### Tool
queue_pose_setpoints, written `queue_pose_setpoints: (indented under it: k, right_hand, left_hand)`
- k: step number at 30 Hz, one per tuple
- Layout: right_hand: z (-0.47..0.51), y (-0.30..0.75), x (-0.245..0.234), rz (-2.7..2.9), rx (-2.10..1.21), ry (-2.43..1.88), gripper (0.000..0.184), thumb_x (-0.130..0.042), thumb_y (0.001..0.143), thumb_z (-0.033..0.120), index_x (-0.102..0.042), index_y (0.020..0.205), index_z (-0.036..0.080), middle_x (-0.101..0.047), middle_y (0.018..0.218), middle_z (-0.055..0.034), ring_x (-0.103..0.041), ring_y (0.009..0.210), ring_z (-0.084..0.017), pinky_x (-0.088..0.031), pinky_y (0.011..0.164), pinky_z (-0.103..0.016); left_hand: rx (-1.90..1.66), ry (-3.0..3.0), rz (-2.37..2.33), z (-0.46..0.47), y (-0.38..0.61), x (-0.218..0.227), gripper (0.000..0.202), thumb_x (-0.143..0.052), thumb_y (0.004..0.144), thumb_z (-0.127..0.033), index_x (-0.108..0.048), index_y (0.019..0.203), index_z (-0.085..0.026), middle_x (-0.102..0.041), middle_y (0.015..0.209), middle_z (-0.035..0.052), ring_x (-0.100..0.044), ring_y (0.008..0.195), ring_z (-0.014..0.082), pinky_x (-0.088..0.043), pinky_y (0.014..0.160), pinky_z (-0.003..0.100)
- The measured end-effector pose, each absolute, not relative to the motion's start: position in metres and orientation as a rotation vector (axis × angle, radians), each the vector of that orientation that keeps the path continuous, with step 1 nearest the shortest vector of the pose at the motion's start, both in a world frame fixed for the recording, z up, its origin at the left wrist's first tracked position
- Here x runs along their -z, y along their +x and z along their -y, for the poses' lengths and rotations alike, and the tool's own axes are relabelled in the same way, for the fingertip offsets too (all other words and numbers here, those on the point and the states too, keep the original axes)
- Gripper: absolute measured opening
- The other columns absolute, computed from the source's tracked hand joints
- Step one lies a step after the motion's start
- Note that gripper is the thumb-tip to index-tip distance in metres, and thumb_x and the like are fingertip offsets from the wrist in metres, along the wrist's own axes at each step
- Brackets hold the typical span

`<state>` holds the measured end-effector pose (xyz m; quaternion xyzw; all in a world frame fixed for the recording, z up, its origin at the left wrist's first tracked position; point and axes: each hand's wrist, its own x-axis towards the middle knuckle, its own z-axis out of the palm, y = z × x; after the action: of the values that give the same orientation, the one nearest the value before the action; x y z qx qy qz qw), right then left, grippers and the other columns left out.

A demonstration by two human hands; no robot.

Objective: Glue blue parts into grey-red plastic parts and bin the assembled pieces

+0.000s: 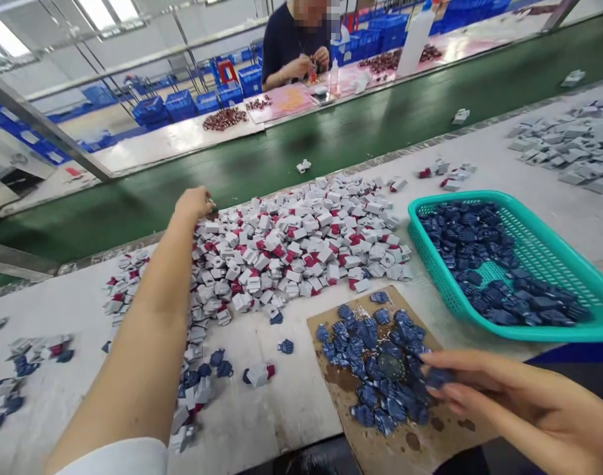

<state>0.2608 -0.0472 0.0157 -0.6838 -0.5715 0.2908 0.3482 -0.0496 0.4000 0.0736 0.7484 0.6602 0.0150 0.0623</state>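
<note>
Step in hand, as judged: pick-up stage, w/ both hands in use at once. A blue piece [439,377] is held by the R hand [524,396], pinched betw. thumb and fingers at the R side of the blue heap [348,346]; whether the heap is touched can't be told. That heap is spread on a stained cardboard sheet [385,452], just beside the green basket [529,332], in which more blue pcs [467,231] are seen. The L hand [195,203] is stretched out to the far edge of the white-and-red pile [282,244], next to the green belt [380,125]. Its fingertips are curled & partly hidden, so whether anything is gripped can't be told.

For the next move, a firm pinch on the blue piece seems called for, as wet-looking spots [413,441] are seen on the sheet & a slip is possible. W/ the L hand, care is prob. needed so that loose bits aren't nudged onto the belt.
</note>
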Motion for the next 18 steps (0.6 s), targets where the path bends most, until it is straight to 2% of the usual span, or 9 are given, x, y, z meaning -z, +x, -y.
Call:
queue_pose_setpoints:
  k: [2, 5, 8, 10, 12, 15, 18]
  right_hand:
    - [0.033, 0.247, -0.023, 1.589, -0.767, -1.697, 0.021, -0.059, 0.099, 0.041, -0.077, 0.108, 0.034, -0.078, 0.095, -0.004, -0.077, 0.076, -0.024, -0.065, 0.064, -0.027]
    - [0.018, 0.242, -0.022, 1.87, -0.597, -1.611, 0.026, -0.051, 0.103, 0.034, -0.075, 0.102, 0.026, -0.076, 0.094, -0.0067, -0.075, 0.076, -0.022, -0.062, 0.062, -0.029]
    - [0.015, 0.247, -0.011, 2.093, -0.409, -1.546, 0.029, -0.042, 0.107, 0.026, -0.071, 0.107, 0.021, -0.075, 0.101, -0.008, -0.075, 0.081, -0.021, -0.06, 0.063, -0.028]
    - [0.016, 0.25, -0.006, 2.209, -0.325, -1.499, 0.03, -0.04, 0.105, 0.017, -0.069, 0.111, 0.02, -0.074, 0.103, -0.008, -0.075, 0.082, -0.02, -0.06, 0.065, -0.028]
    - [0.015, 0.251, -0.005, 2.298, -0.257, -1.448, 0.033, -0.038, 0.1, 0.009, -0.068, 0.112, 0.019, -0.074, 0.101, -0.0079, -0.074, 0.079, -0.02, -0.058, 0.059, -0.027]
    - [0.013, 0.248, -0.006, 2.35, -0.172, -1.434, 0.037, -0.038, 0.09, -0.001, -0.065, 0.107, 0.018, -0.072, 0.092, -0.0069, -0.072, 0.072, -0.019, -0.048, 0.047, -0.027]
    - [0.015, 0.244, -0.004, 2.42, -0.114, -1.393, 0.043, -0.039, 0.075, -0.008, -0.06, 0.101, 0.019, -0.068, 0.084, -0.0036, -0.067, 0.063, -0.017, -0.044, 0.048, -0.027]
  left_hand:
    - [-0.154, 2.301, -1.961, -0.391, -0.052, -0.081, 0.033, -0.066, 0.096, -0.025, -0.066, 0.119, -0.002, -0.072, 0.131, 0.0146, -0.06, 0.132, 0.0291, -0.042, 0.116, 0.043]
    - [-0.336, 2.325, -1.905, -0.368, -0.06, -0.1, 0.044, -0.055, 0.1, -0.04, -0.066, 0.119, -0.002, -0.074, 0.129, 0.0064, -0.06, 0.131, 0.0267, -0.042, 0.117, 0.038]
    - [-0.503, 2.28, -1.873, -0.342, -0.072, -0.117, 0.055, -0.046, 0.1, -0.051, -0.062, 0.126, -0.004, -0.072, 0.13, 0.0048, -0.068, 0.118, 0.0254, -0.056, 0.101, 0.037]
    - [-0.698, 2.171, -1.801, -0.323, -0.08, -0.122, 0.06, -0.051, 0.097, -0.058, -0.06, 0.129, -0.008, -0.072, 0.131, 0.0055, -0.072, 0.112, 0.0268, -0.06, 0.089, 0.039]
    - [-0.906, 2.007, -1.702, -0.301, -0.088, -0.122, 0.059, -0.06, 0.09, -0.063, -0.063, 0.124, -0.016, -0.074, 0.128, 0.0042, -0.072, 0.111, 0.0292, -0.06, 0.083, 0.042]
    - [-1.081, 1.737, -1.582, -0.263, -0.094, -0.114, 0.047, -0.072, 0.081, -0.065, -0.069, 0.107, -0.026, -0.079, 0.107, 0.0003, -0.073, 0.105, 0.0276, -0.058, 0.073, 0.037]
    - [-1.164, 1.516, -1.513, -0.216, -0.092, -0.105, 0.041, -0.082, 0.074, -0.057, -0.072, 0.096, -0.024, -0.075, 0.082, -0.001, -0.073, 0.084, 0.0223, -0.052, 0.054, 0.028]
